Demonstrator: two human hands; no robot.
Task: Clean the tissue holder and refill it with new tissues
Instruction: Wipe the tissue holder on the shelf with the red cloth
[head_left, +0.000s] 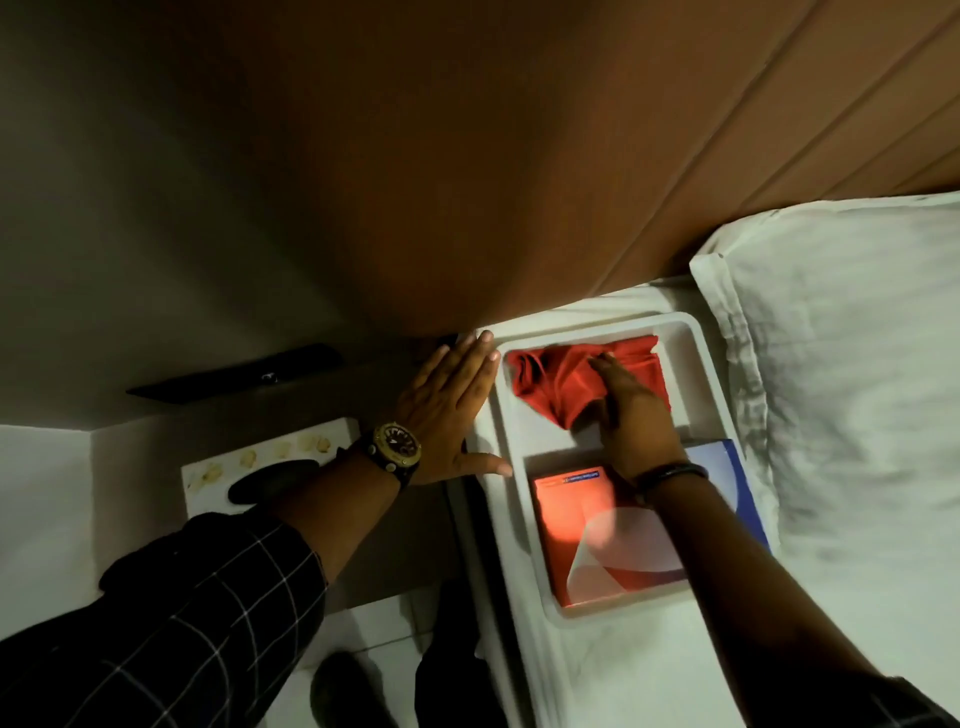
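Where the white bed sheet (623, 675) meets the brown wooden wall panel (467, 156), a white rectangular tissue holder (698, 353) lies open side up on the bed, just left of a white pillow (857, 364). In the head view the right hand (636, 421) is inside the far half of the holder, palm down with fingers extended, pressing a crumpled red cloth (561, 379) against the holder's floor; whether the fingers also pinch the cloth cannot be told. The left hand (449, 410), wearing a gold-toned wristwatch (396, 447), lies flat with fingers spread and together against the holder's left outer wall, the thumb touching its rim. In the near half of the holder sits an orange-red tissue box (597, 540), with a blue box (727, 467) partly hidden under the right wrist at its right edge. Left of the bed, lower down, stands a white lid-like piece with a dark oval slot (270, 480). Both sleeves are dark with a thin check pattern.
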